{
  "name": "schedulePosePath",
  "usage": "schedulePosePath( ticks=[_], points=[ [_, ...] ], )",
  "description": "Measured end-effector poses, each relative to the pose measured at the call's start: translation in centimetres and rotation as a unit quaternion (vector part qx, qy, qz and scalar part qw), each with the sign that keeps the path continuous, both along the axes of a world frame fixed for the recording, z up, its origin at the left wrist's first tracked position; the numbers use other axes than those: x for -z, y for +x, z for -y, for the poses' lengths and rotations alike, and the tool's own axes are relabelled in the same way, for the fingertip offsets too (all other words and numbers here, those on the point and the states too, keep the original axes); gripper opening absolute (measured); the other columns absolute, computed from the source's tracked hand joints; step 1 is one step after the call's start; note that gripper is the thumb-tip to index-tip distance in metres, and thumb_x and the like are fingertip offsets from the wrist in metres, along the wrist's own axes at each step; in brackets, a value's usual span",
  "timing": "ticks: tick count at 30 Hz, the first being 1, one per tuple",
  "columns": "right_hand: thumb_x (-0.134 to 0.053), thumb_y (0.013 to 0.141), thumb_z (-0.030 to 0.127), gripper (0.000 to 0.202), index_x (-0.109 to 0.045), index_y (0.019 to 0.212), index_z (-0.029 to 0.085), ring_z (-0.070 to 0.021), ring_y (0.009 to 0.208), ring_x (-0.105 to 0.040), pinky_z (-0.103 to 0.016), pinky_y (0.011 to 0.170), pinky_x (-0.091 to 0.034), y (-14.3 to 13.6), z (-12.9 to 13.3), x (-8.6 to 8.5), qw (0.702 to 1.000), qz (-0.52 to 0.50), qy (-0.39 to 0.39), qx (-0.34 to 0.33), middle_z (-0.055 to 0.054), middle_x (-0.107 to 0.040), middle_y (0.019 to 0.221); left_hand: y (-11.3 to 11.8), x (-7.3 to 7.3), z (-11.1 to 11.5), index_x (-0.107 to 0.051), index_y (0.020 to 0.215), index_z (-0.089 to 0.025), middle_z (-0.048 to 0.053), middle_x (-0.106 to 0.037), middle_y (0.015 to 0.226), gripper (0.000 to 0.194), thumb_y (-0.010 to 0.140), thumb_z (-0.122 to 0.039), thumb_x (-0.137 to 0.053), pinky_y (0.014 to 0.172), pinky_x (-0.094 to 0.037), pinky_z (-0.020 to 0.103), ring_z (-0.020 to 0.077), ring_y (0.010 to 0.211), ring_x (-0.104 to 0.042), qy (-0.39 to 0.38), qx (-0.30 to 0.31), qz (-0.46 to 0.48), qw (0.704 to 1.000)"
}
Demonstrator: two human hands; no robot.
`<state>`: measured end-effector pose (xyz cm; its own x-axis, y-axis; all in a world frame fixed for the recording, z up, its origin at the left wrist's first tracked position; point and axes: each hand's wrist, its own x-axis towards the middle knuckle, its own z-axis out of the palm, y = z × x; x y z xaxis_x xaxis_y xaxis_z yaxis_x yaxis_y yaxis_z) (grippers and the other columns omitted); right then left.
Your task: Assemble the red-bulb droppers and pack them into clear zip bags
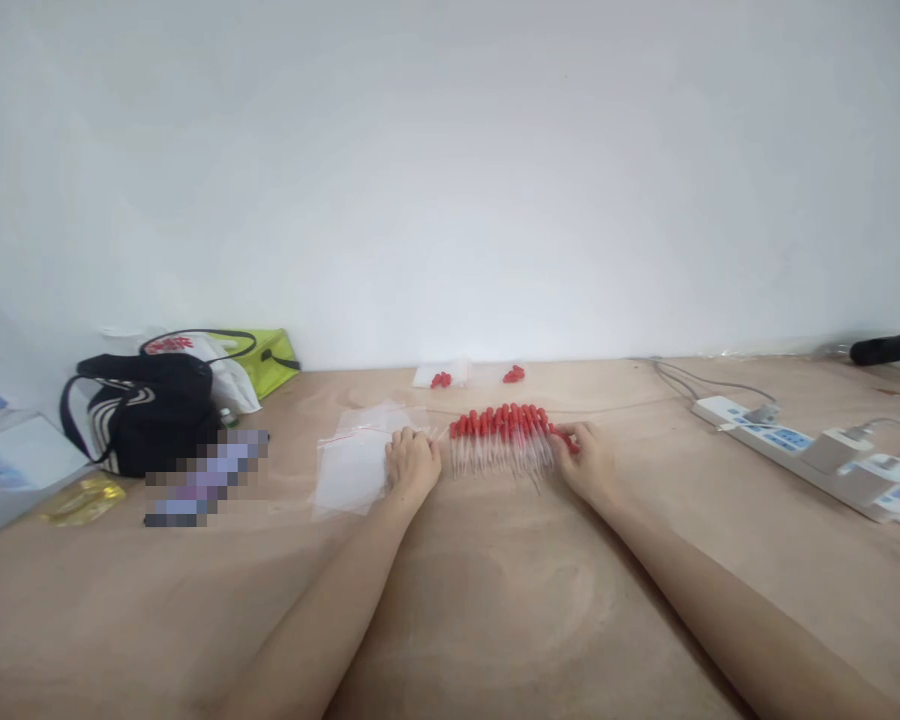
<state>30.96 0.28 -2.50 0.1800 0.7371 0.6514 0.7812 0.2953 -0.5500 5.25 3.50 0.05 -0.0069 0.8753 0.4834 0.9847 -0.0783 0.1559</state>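
Note:
A row of glass droppers with red rubber bulbs point(502, 425) lies side by side on the wooden table, clear tips toward me. At the row's right end, my right hand point(589, 462) is closed with thumb and fingers around a red rubber bulb point(570, 443). My left hand point(414, 460) rests left of the row, fingers curled down at the edge of some clear zip bags point(349, 470). Thin clear tubes seem to lie by its fingertips; what it grips is hidden. Two small groups of red bulbs point(441, 380) sit farther back, one on a white bag.
On the left are a black bag point(157, 415), a green bag point(274, 365), a small bottle point(229, 418), a blurred-out long object point(210, 480) and a yellow tape roll point(82, 498). A white power strip point(765, 430) with plugs and cables lies right. A wall closes the back.

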Motion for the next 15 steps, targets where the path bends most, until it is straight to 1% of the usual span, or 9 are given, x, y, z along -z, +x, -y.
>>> schedulePosePath(
  ticks=[2,4,6,7,9,10,11,13,15],
  points=[
    [-0.046,0.076,0.026,0.014,-0.056,0.08,0.017,-0.0184,0.077,-0.051,-0.033,0.07,-0.04,-1.2,0.7,-0.2,0.999,0.01,0.014,-0.046,-0.006,-0.057,0.079,-0.2,-0.2,0.1,-0.06,0.073,-0.013,0.013,-0.055,0.083,0.019,0.077,-0.026,-0.046,0.073,-0.036,0.04,0.029,0.088,-0.046,0.016,-0.003,0.027,0.999],
    [-0.045,0.077,0.024,0.013,-0.055,0.08,0.017,-0.0182,0.077,-0.051,-0.033,0.072,-0.04,-2.5,1.6,-0.4,0.994,0.026,0.022,-0.101,-0.006,-0.057,0.079,-0.6,-0.3,0.5,-0.058,0.075,-0.013,0.013,-0.054,0.084,0.018,0.079,-0.024,-0.044,0.073,-0.037,0.04,0.0286,0.088,-0.047,0.041,0.004,0.075,0.996],
    [-0.044,0.078,0.023,0.013,-0.055,0.083,0.018,-0.0177,0.076,-0.051,-0.032,0.071,-0.041,-3.7,2.5,-0.6,0.986,0.04,0.013,-0.163,-0.006,-0.057,0.079,-0.9,-0.2,1.4,-0.055,0.076,-0.014,0.011,-0.055,0.082,0.016,0.08,-0.021,-0.042,0.073,-0.039,0.037,0.0251,0.085,-0.049,0.059,0.028,0.112,0.992],
    [-0.044,0.079,0.022,0.014,-0.055,0.086,0.018,-0.0174,0.075,-0.051,-0.032,0.069,-0.042,-4.3,2.9,-0.7,0.98,0.045,0.004,-0.194,-0.006,-0.056,0.079,-1.1,0.0,2.0,-0.054,0.077,-0.015,0.009,-0.056,0.079,0.015,0.08,-0.02,-0.04,0.072,-0.04,0.034,0.0226,0.081,-0.051,0.057,0.052,0.119,0.99],
    [-0.042,0.08,0.02,0.017,-0.055,0.092,0.018,-0.0164,0.074,-0.051,-0.03,0.066,-0.043,-5.4,3.7,-0.9,0.967,0.047,-0.019,-0.251,-0.006,-0.055,0.081,-1.4,0.4,3.4,-0.051,0.077,-0.017,0.003,-0.057,0.071,0.012,0.081,-0.019,-0.04,0.066,-0.043,0.029,0.0172,0.071,-0.054,0.038,0.121,0.12,0.985],
    [-0.041,0.08,0.018,0.019,-0.054,0.094,0.019,-0.016,0.074,-0.051,-0.029,0.066,-0.043,-5.8,3.9,-1.0,0.961,0.044,-0.029,-0.271,-0.006,-0.055,0.082,-1.5,0.6,4.2,-0.05,0.08,-0.018,0.002,-0.057,0.069,0.012,0.082,-0.019,-0.039,0.064,-0.043,0.028,0.0163,0.067,-0.055,0.02,0.191,0.128,0.973],
    [-0.041,0.08,0.018,0.021,-0.055,0.095,0.019,-0.0156,0.074,-0.052,-0.029,0.067,-0.044,-6.2,4.2,-1.0,0.957,0.038,-0.036,-0.286,-0.006,-0.054,0.083,-1.7,0.7,4.8,-0.05,0.082,-0.018,0.001,-0.057,0.068,0.013,0.083,-0.019,-0.038,0.063,-0.043,0.027,0.0153,0.064,-0.055,0.001,0.245,0.132,0.961],
    [-0.04,0.081,0.017,0.021,-0.056,0.095,0.02,-0.0153,0.075,-0.052,-0.029,0.069,-0.044,-6.8,4.4,-1.2,0.953,0.019,-0.045,-0.298,-0.006,-0.053,0.083,-1.7,0.8,5.8,-0.051,0.089,-0.019,0.002,-0.059,0.075,0.017,0.084,-0.017,-0.035,0.063,-0.044,0.026,0.0145,0.067,-0.057,-0.025,0.329,0.139,0.934],
    [-0.042,0.08,0.017,0.02,-0.057,0.093,0.02,-0.0154,0.076,-0.052,-0.03,0.069,-0.044,-7.2,4.5,-1.4,0.953,-0.001,-0.049,-0.298,-0.005,-0.053,0.082,-1.7,0.7,6.2,-0.051,0.096,-0.02,0.003,-0.061,0.083,0.022,0.085,-0.015,-0.033,0.067,-0.045,0.026,0.0144,0.075,-0.058,-0.034,0.372,0.145,0.916]
  ],
)
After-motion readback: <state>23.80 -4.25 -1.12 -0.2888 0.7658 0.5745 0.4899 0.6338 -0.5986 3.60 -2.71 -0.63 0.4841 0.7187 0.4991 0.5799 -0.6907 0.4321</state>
